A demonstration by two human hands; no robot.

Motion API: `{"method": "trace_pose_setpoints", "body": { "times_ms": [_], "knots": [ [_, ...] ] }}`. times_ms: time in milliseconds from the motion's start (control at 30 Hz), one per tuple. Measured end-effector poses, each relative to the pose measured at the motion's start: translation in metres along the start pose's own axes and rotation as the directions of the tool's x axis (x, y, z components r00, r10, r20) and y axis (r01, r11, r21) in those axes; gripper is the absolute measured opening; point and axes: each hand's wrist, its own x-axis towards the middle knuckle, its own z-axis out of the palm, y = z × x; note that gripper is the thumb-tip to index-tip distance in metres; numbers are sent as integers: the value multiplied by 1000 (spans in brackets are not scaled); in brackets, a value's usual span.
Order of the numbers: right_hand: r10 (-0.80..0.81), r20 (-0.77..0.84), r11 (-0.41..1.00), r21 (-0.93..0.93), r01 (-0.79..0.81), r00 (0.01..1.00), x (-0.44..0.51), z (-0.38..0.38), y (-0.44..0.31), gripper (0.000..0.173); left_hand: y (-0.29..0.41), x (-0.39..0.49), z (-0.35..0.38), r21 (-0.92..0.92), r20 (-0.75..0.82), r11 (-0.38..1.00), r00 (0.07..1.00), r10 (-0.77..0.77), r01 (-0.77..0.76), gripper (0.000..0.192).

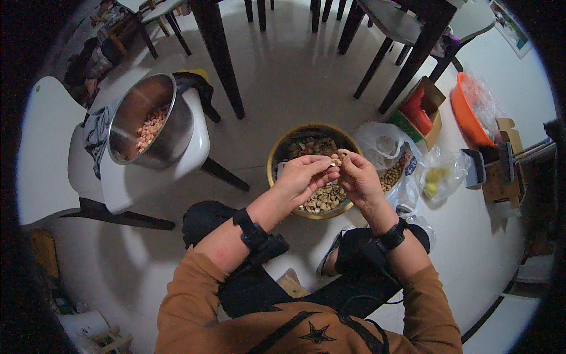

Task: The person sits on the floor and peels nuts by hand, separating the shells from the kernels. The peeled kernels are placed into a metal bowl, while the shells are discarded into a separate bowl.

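Note:
My left hand (301, 178) and my right hand (361, 180) meet over a gold-rimmed round bin (270, 160). Between the fingertips of both is a peanut in a pale, apparently split shell (336, 162). Empty peanut shells (325, 199) lie in the bin under my hands, beside darker scraps (311, 148). Just right of the bin, a plastic bag (376, 139) stands open with unshelled peanuts (391, 178) in it. To the left, a tilted stainless steel bowl (179, 132) on a white chair holds pink shelled peanuts (151, 127).
The white chair (132, 190) has dark legs and cloth (98, 132) on it. Dark table legs (221, 62) rise ahead. On the right are an open carton (435, 95), an orange basin (464, 113), a bag of yellow-green fruit (435, 181) and a dustpan (475, 168).

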Motion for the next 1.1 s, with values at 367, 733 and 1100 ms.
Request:
{"method": "trace_pose_setpoints", "body": {
  "times_ms": [367, 733, 1100],
  "knots": [
    [-380, 106, 673, -650, 353, 919, 0, 10, -4, 14, -3, 5, -9, -247, 14, 967, 998, -60, 62, 21],
    [232, -19, 956, 189, -224, 973, 4, -1, -13, 29, -1, -1, -4, 132, -290, 990, 957, -18, 58, 25],
    [-157, 187, 913, -346, 215, 970, 0, 5, -10, 37, 1, -3, -2, 112, -75, 987, 991, -109, 117, 14]
  ]
}}
